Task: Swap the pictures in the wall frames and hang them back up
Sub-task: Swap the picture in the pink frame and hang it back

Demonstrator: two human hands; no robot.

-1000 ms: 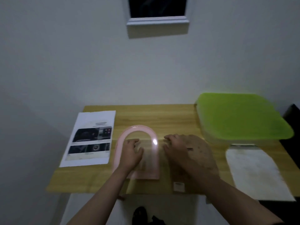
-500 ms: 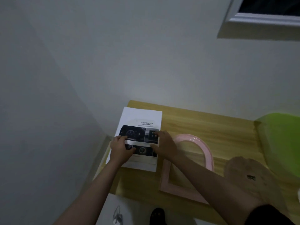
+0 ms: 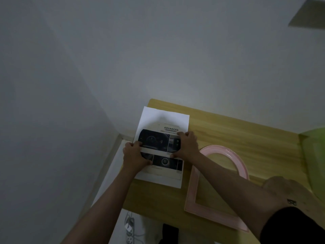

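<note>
Compared with a second ago, both hands have left the pink frame [image 3: 218,184] and now work at the printed sheet [image 3: 163,120] on the left end of the wooden table [image 3: 246,134]; half a second ago they were already there, and their placing is almost unchanged. The view has swung left and down, so the frame now lies to the right of the hands.

A clear arched pane [image 3: 158,140] lies on the sheet, its rounded top over the dark photographs. The left hand [image 3: 134,155] holds the pane's left edge, fingers curled over it and thumb along the lower side. The right hand [image 3: 187,145] holds the right edge, fingers bent over the top corner near the word "ADVANCED". The pane thus sits between the two hands, flat on the paper.

The frame lies flat and empty beside the right forearm, the tabletop showing through its opening. A brown backing board [image 3: 281,185] lies beyond it, partly behind the right arm. A green lid [image 3: 314,155] shows at the right edge. A power strip [image 3: 129,233] lies on the floor below the table.
</note>
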